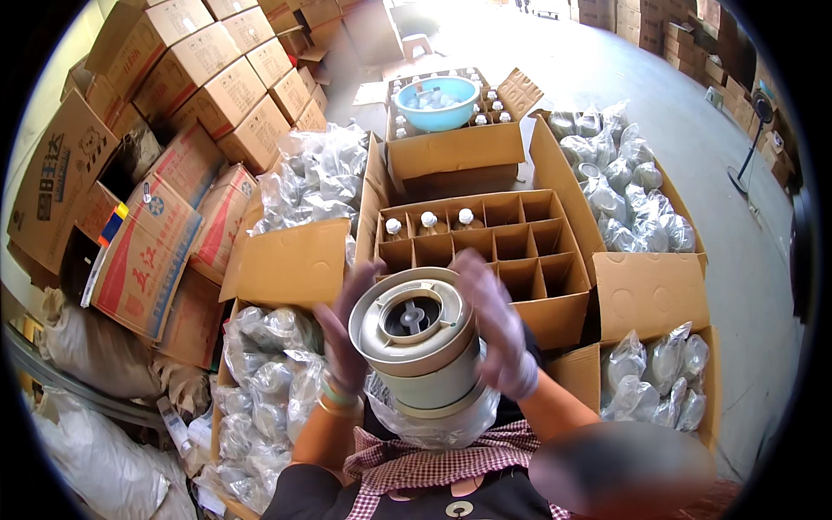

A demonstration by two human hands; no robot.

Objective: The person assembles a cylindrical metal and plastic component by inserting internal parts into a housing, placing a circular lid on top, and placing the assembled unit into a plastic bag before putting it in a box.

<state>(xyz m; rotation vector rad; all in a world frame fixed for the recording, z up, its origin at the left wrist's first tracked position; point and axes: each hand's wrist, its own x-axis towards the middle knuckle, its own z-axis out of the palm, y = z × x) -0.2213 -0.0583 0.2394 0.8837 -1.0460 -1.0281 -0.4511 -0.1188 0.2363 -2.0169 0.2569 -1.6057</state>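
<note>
In front of me stands a round, cream and pale grey appliance part (431, 368), with a dark centre and a grey winged knob in its top ring. Clear plastic wrapping (451, 429) bunches around its lower end at my lap. My left hand (348, 334) is at its left side, fingers stretched out. On the opposite side my right hand (498, 325), slightly blurred, has its fingers extended along the rim. Both hands wear thin see-through gloves. Whether the palms touch the part I cannot tell.
Ahead is a divided carton (555, 312) with several white-capped bottles (429, 224). Behind it a blue basin (438, 121) rests on another bottle carton. Open cartons of plastic-wrapped parts (269, 390) flank me. Stacked boxes (217, 78) rise at left; a stand fan (763, 108) is far right.
</note>
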